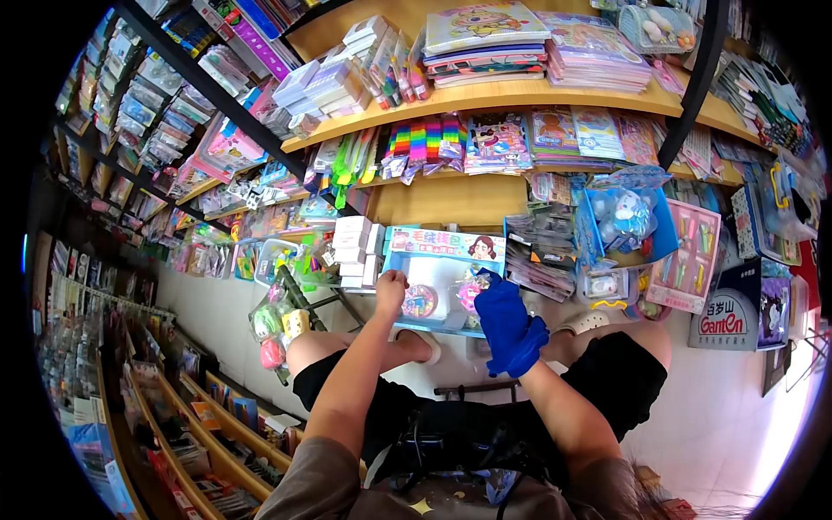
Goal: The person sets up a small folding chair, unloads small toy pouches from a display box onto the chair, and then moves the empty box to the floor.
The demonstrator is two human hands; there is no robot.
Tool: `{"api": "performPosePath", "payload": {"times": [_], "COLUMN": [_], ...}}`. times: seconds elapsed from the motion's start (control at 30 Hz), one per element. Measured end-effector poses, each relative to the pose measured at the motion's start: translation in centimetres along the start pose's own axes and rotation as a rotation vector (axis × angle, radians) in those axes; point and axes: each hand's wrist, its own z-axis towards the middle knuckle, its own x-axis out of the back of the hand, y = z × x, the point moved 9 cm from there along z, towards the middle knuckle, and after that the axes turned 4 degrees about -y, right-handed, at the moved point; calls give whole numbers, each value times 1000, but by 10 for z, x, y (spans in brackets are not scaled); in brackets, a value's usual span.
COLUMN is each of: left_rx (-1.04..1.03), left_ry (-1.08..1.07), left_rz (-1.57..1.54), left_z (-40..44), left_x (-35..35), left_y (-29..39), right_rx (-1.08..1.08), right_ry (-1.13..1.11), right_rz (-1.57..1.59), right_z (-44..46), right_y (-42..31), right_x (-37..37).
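A light-blue cardboard display box [445, 321] with a printed header stands in front of my knees. Inside it lie a round, clear-wrapped colourful item [419, 301] on the left and a pink wrapped item [471, 293] on the right. My left hand [393, 291] is closed at the box's left side, beside the round item; what its fingers hold, if anything, is hidden. Bunched blue fabric [510, 329] covers my right hand [511, 334], which is at the box's right side, close against the pink item. That hand's fingers are hidden under the fabric.
White small boxes [353, 247] are stacked left of the display box. At right are a blue bin [666, 236] with a wrapped plush, a pink-framed set [690, 256] and a Ganten carton [726, 308]. A wooden shelf [485, 95] holding books and packets spans the back.
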Motion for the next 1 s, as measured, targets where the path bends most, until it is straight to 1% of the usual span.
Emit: {"api": "performPosePath", "payload": {"times": [0.07,0.1,0.13,0.17,0.23,0.27,0.33,0.37,0.43,0.47,0.5,0.53,0.57,0.63,0.67,0.73,0.77,0.83,0.87,0.97,1.0], "left_rx": [-83,-126,-26,-47,-90,-65,-56,-53,-101,-126,-113,-100,-87,18,70,141,174,271,320,147,70], "left_ry": [54,81,46,52,66,57,10,-11,25,43,48,52,57,81,94,111,121,44,5,-13,22], "left_rz": [315,472,331,365,434,457,421,403,361,340,384,428,472,515,536,276,145,103,81,163,182], "left_z": [32,40,28,32,39,41,40,39,45,47,49,45,43,46,46,47,47,42,37,41,47], "left_x": [4,3,2,0,0,0,-3,-5,-4,-3,-4,-2,-1,3,6,9,10,11,11,17,22], "left_y": [-34,-39,-21,-24,-25,-26,-19,-17,-22,-24,-29,-19,-12,-14,-17,-29,-33,-33,-32,-37,-50], "right_rx": [-158,-237,-242,-246,-223,-195,-167,-166,-118,-72,-77,-79,-131,-103,-22,-16,-90,-159,-155,-56,-8], "right_ry": [58,89,117,144,180,186,115,39,44,127,172,216,222,235,241,244,240,231,225,210,205], "right_rz": [109,163,238,314,351,313,128,-19,-87,-10,35,80,93,58,9,29,97,158,149,-20,-100], "right_z": [-2,-4,-6,-10,-13,-12,-8,-4,0,-2,-3,-5,-7,-7,-5,-5,-9,-10,-11,-7,-5], "right_y": [13,21,27,37,50,53,52,45,38,38,40,41,44,41,37,39,47,57,58,45,37], "right_x": [1,2,1,-3,-8,-9,-8,-3,2,6,7,9,7,8,10,8,3,-5,-6,1,3]}}
